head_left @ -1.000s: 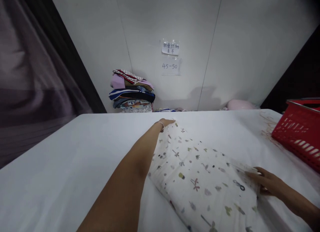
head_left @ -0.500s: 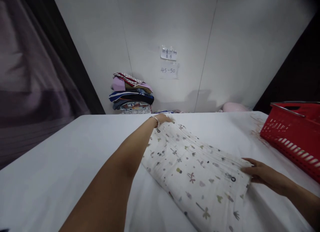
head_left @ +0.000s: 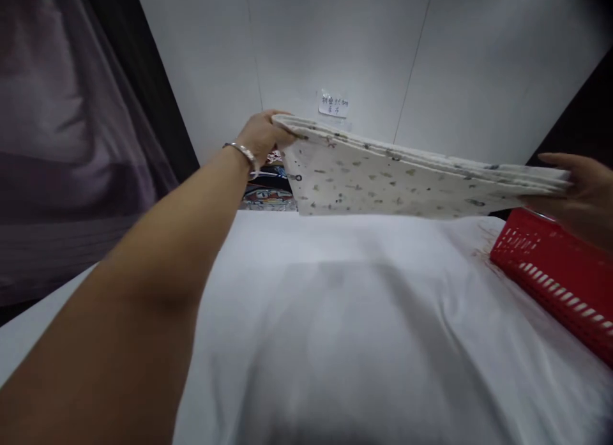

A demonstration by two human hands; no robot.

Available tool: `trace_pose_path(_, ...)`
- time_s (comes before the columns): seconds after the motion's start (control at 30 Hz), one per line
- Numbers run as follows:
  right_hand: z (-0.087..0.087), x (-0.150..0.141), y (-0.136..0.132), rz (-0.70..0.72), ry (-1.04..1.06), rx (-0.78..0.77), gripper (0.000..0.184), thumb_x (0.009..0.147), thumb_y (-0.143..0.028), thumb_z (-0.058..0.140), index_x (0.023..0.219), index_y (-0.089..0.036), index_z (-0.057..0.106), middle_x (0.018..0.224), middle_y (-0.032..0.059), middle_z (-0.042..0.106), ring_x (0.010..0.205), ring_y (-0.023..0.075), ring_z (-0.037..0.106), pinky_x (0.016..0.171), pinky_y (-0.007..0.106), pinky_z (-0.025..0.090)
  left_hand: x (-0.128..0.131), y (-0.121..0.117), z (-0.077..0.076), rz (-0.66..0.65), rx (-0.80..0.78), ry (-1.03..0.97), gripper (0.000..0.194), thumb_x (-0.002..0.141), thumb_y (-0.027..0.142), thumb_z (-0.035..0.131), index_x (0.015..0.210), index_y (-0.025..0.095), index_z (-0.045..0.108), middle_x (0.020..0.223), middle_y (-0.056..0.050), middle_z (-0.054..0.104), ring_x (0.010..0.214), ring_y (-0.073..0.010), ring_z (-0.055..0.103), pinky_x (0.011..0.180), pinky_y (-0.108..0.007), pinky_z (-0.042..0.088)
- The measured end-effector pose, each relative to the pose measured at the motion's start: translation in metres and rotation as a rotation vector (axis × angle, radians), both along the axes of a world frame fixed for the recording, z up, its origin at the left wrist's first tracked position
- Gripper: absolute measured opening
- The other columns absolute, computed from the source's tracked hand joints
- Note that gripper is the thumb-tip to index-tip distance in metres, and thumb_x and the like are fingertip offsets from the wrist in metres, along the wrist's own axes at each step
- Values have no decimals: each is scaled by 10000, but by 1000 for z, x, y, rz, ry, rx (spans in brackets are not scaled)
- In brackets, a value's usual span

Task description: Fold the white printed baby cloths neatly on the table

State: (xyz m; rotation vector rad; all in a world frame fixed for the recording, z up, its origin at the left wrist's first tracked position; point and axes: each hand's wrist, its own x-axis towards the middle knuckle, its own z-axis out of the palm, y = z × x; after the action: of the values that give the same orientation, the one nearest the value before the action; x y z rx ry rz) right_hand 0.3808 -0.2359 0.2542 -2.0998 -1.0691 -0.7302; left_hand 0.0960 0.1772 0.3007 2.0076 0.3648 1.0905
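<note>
A white cloth [head_left: 373, 177] with small leaf and flower prints, folded in several layers, hangs stretched in the air above the far side of the white-covered table [head_left: 335, 304]. At its left upper corner my left hand [head_left: 265, 135], with a silver bracelet at the wrist, is closed on the layered edge. My right hand [head_left: 587, 186] grips the other end at the far right, thumb above and fingers below, slightly blurred. The layered edge runs along the top and slopes down to the right.
A red plastic basket [head_left: 536, 260] stands on the table's right side, below my right hand. Behind the cloth, a stack of folded fabrics [head_left: 271, 196] is partly hidden. A paper sign [head_left: 332, 105] is taped to the wall, and a purplish curtain [head_left: 57, 145] hangs at left.
Both hands have lifted the cloth off the table. It was lying slanted there and is now held up, stretched sideways. My left hand moved up and left, my right hand up and right.
</note>
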Motion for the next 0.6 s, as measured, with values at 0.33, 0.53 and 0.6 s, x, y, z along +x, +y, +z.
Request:
trace_pose_path(0.33, -251, -11, -48, 419, -198, -398, 223, 752, -162, 470, 932, -183, 601, 926, 113, 612, 875, 236, 575, 777, 386, 497, -119, -110, -246, -107, 465, 597, 380, 678, 20, 460, 974, 183, 635, 982, -54, 667, 931, -193, 588, 883, -382, 448)
trace_pose_path(0.53, -298, -32, -70, 374, -18, -448, 346, 685, -109, 463, 991, -180, 610, 1003, 114, 599, 970, 260, 562, 830, 422, 493, -145, -142, -315, -43, 511, 669, 444, 662, 7, 412, 1016, 178, 617, 1040, -79, 633, 1000, -205, 554, 906, -389, 437)
trace_pose_path(0.6, -288, -32, -73, 399, 81, -460, 385, 696, -113, 468, 1046, -185, 611, 1071, 115, 587, 1024, 255, 555, 874, 422, 481, -146, -139, -308, -66, 517, 681, 417, 687, 57, 435, 1045, 181, 608, 1066, -77, 625, 1021, -212, 550, 920, -388, 428)
